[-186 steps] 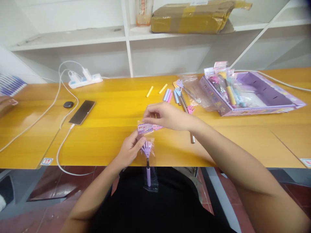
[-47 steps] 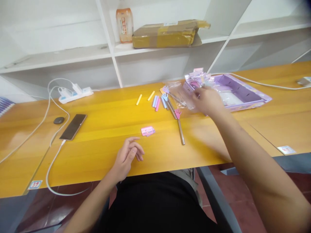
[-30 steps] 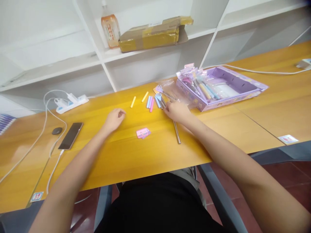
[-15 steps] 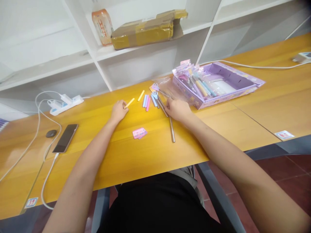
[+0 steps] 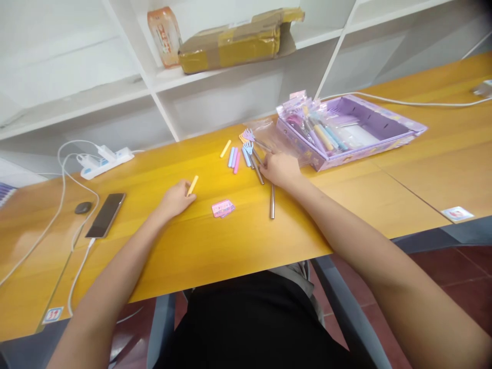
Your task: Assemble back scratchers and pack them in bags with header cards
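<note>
Our left hand (image 5: 175,199) pinches a yellow sleeve (image 5: 192,185) on the desk (image 5: 384,189). At three o'clock from it, our right hand (image 5: 280,169) closes around a metal rod (image 5: 272,201), just below the loose scratchers (image 5: 248,148).

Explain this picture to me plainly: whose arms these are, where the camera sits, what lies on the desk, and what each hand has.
There is no machine here. A camera worn on a person's head looks down at their own two bare arms. The left hand pinches a yellow sleeve in its fingers. The right hand rests on a metal rod beside loose little claw-headed scratchers. On the yellow desk also lie pastel sleeves, a pink card, a purple box of packed scratchers, a phone and a power strip.
</note>
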A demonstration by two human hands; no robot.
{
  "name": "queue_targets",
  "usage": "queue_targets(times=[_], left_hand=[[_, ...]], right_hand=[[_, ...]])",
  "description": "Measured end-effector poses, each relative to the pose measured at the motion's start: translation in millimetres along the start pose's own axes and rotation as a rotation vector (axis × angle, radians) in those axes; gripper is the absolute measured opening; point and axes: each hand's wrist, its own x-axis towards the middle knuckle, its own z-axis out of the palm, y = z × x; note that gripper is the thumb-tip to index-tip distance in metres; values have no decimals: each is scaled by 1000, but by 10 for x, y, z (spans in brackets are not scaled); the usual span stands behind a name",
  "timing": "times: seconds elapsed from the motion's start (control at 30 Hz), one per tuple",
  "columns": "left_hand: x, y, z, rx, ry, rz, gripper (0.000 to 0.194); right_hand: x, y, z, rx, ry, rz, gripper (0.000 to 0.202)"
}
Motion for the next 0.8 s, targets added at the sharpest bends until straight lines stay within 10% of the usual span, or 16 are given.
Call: queue_targets(times=[0.4,0.63,0.8], left_hand=[[-959,11,-261,32,-122,39,31],[-1558,240,-104,-73,-16,2,27],[-1710,389,89,-251,36,54,24]], right_hand=[[135,208,-95,801,516,99,27],[291,476,-325,1479,595,268,20],[-407,419,-347,1819,423,215,19]])
